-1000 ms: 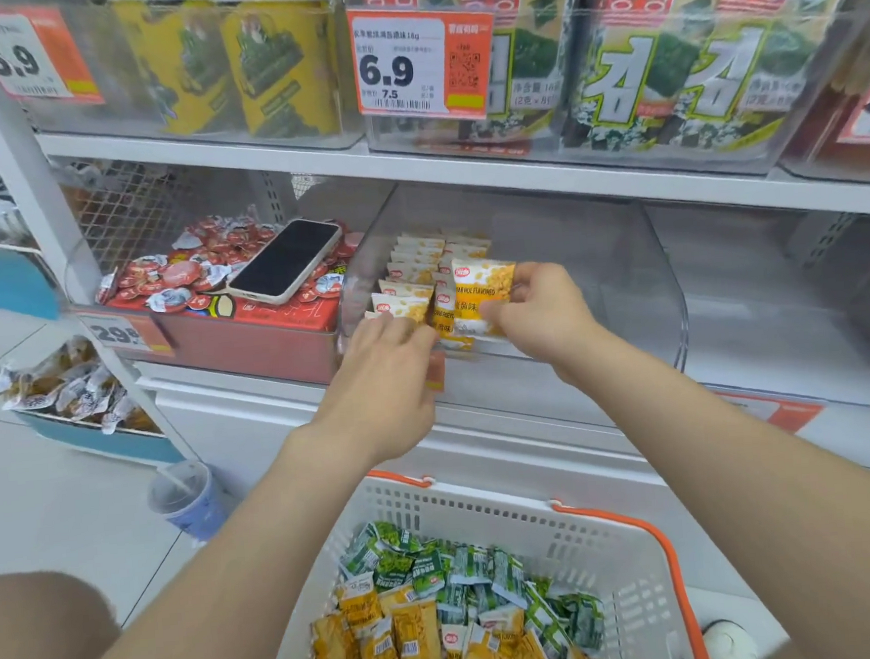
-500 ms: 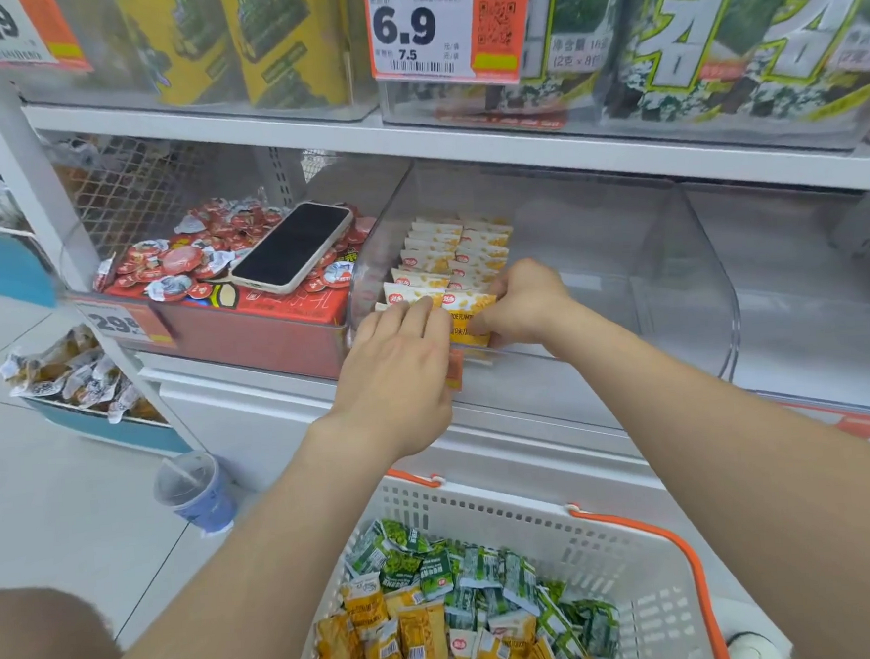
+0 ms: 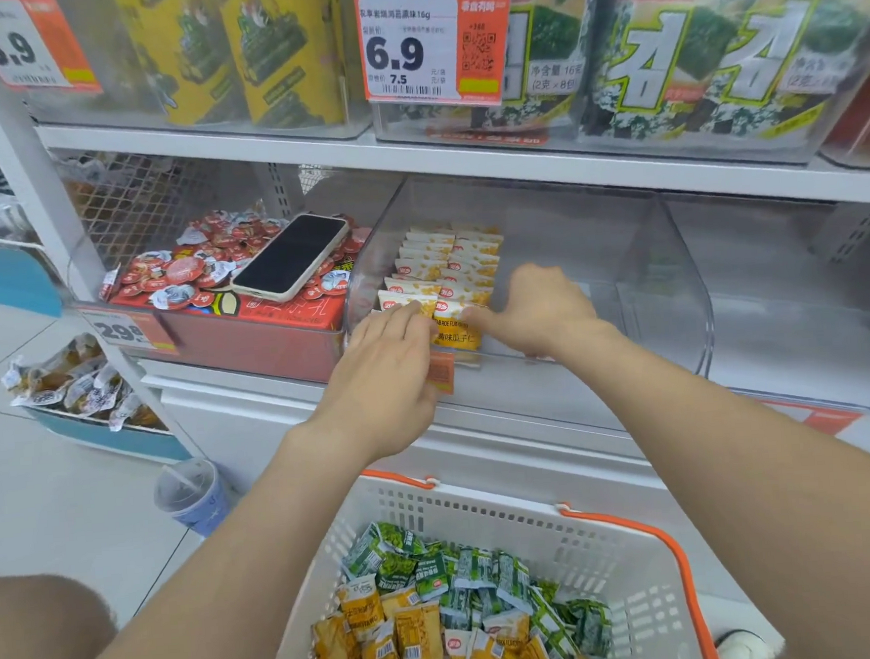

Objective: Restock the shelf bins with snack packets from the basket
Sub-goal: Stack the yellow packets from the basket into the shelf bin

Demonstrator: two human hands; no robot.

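A clear shelf bin (image 3: 641, 284) holds two rows of upright yellow-and-white snack packets (image 3: 446, 261) along its left side. My right hand (image 3: 537, 312) pinches the right edge of the front yellow packet (image 3: 456, 335), which stands at the head of the right row. My left hand (image 3: 389, 368) lies with straight fingers against the front of the left row, touching the packets. Below, a white basket (image 3: 629, 562) with orange handles holds several green packets (image 3: 455, 569) and yellow packets (image 3: 393, 641).
A phone (image 3: 291, 254) lies on a neighbouring bin of red-lidded cups (image 3: 182, 275). Bins of seaweed packs (image 3: 686, 54) fill the shelf above. A lidded drink cup (image 3: 192, 495) stands on the floor. A blue tray of packets (image 3: 76, 385) sits at the left.
My right hand has lowered the yellow packet into the front of the right row. My left hand's fingers have straightened and now press against the left row.
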